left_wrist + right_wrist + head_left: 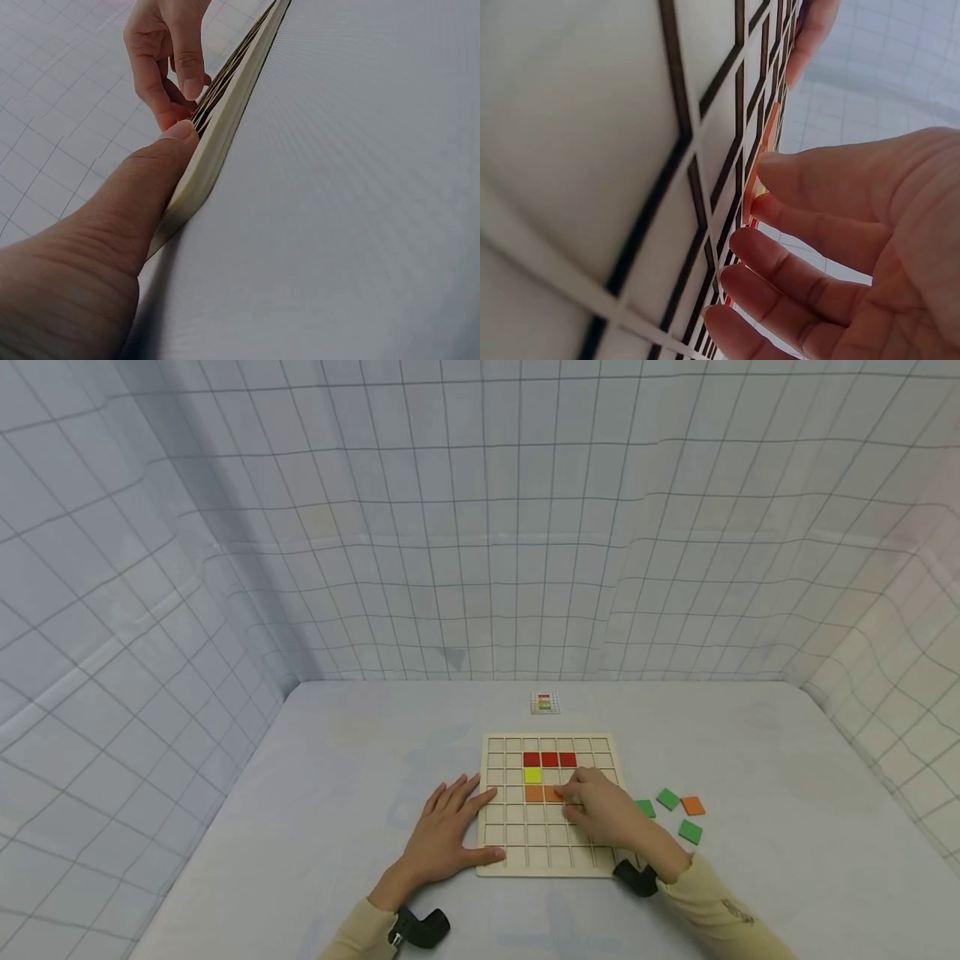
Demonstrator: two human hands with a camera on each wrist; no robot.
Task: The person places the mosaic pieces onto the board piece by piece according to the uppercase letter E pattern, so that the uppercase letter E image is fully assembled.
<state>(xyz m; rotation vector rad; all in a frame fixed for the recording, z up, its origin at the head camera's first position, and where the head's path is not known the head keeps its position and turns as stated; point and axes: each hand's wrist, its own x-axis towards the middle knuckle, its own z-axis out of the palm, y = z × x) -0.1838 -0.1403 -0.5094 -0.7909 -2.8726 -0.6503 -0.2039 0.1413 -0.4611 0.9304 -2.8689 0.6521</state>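
Note:
A cream grid board [536, 857] lies flat on the table. My left hand [442, 833] rests at its left edge, fingers spread, with the thumb on the lower left corner. Over the board's middle, my right hand [603, 810] pinches an orange tile [552, 794] between thumb and index finger, at a cell beside another orange tile [534, 793]. In the right wrist view, the fingertips touch the orange tile [749, 196] at the board's surface. Above these sit a yellow tile [532, 776] and a row of red tiles [550, 760].
Right of the board lie loose green tiles [667, 799] and an orange tile [693, 806]; one green tile is partly behind my right hand. A small card with a coloured grid pattern [544, 702] lies beyond the board. Gridded white curtains [480, 552] surround the table.

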